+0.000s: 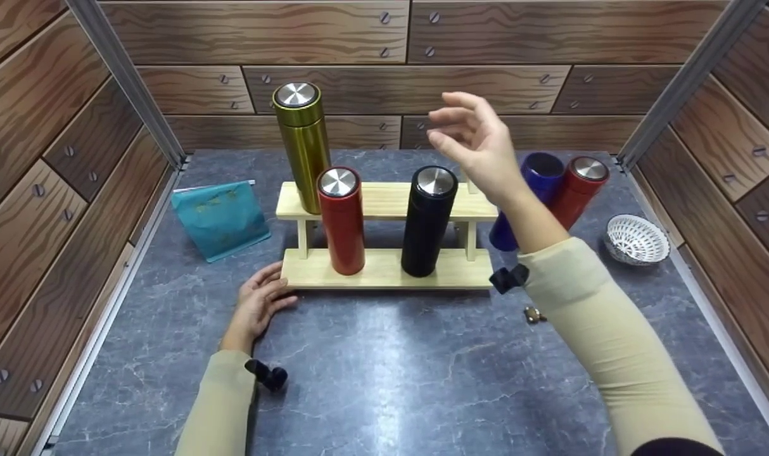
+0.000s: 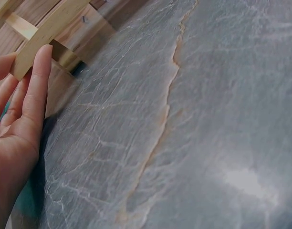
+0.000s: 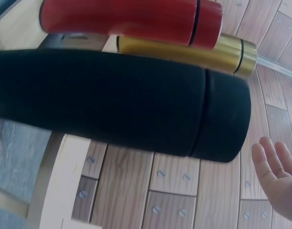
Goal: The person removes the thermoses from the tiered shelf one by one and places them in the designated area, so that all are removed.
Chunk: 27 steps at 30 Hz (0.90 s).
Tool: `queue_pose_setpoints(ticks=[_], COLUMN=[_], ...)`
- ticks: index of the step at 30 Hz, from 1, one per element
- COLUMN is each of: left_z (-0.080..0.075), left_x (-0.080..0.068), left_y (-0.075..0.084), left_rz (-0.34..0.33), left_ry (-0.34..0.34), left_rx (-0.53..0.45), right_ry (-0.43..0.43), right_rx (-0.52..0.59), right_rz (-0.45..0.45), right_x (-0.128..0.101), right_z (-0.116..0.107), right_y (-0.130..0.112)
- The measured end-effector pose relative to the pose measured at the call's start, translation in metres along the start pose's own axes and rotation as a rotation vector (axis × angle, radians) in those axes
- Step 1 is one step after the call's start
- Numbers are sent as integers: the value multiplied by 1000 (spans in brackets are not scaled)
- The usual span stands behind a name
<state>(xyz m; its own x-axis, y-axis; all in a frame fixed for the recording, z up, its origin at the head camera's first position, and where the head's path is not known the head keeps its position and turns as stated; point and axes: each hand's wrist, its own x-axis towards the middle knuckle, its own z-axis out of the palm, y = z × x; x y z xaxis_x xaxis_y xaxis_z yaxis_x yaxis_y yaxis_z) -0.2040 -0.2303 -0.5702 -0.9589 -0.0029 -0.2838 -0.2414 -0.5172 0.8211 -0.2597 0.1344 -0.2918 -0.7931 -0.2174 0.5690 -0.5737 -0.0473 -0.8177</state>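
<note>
A two-tier wooden rack stands on the table. My left hand is at its left front corner, thumb and fingers pinching the end of the lower board. A red thermos bottle and a black thermos bottle stand upright on the lower tier. At the left of the upper tier rises a gold thermos bottle. My right hand is raised above the rack's right side, fingers loosely bent and holding nothing; the black bottle fills much of the right wrist view.
To the rack's right stand a blue bottle and another red bottle, partly behind the right forearm. Farther right sits a patterned white bowl. A teal pouch stands on the left. Small brownish pieces lie near the right sleeve.
</note>
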Motion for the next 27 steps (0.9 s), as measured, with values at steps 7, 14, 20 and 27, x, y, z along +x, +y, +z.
queue_pose_setpoints(ticks=[7,14,20,27], left_z=[0,0,0,-1], left_x=[0,0,0,0], left_y=[0,-2,-2,0], left_rz=[-2,-6,-14,-4], left_ry=[1,7,15,12], left_rx=[14,-3,12,17], right_ry=[-28,-48,-48,-71], right_rx=[28,62,83,36], right_rz=[6,44,113,159], right_x=[10,17,21,29], right_z=[23,43,57,74], right_y=[-4,-7,-12,-25])
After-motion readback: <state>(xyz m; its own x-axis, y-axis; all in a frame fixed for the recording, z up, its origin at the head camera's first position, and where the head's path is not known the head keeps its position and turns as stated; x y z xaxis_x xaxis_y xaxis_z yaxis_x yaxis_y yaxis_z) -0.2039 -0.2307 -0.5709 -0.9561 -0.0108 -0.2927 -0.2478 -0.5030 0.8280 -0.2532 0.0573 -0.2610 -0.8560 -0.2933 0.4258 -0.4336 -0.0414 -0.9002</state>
